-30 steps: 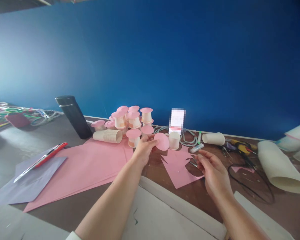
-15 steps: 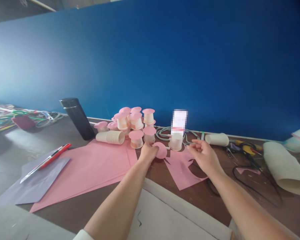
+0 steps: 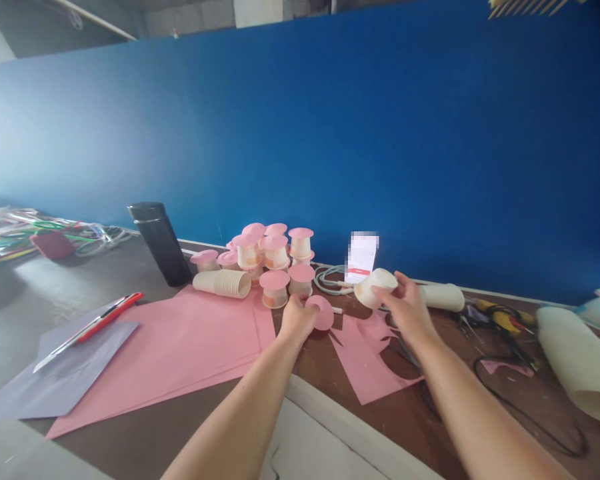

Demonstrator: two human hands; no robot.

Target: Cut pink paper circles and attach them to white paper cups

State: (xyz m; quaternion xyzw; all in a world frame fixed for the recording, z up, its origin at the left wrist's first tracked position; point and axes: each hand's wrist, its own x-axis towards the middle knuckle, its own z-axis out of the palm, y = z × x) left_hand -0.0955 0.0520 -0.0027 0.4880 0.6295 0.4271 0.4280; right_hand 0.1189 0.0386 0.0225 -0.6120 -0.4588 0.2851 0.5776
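Pinched in my left hand is a round pink paper disc, held just above the brown table. My right hand is closed around a white paper cup, tilted over on its side with its base toward the right. Beneath and between the hands lies a pink paper sheet with round pieces cut out. Left of the disc, several paper cups topped with pink discs stand grouped, some stacked on others.
A lit phone leans on the blue partition beside a coiled cable. Nested cups, pink sheets, a red cutter knife and a black bottle are left. Rightward lie a long white cup stack and wires.
My right hand has taken hold of the white cup that stood before the phone and tipped it. My left hand still holds the pink disc. The view has shifted slightly.
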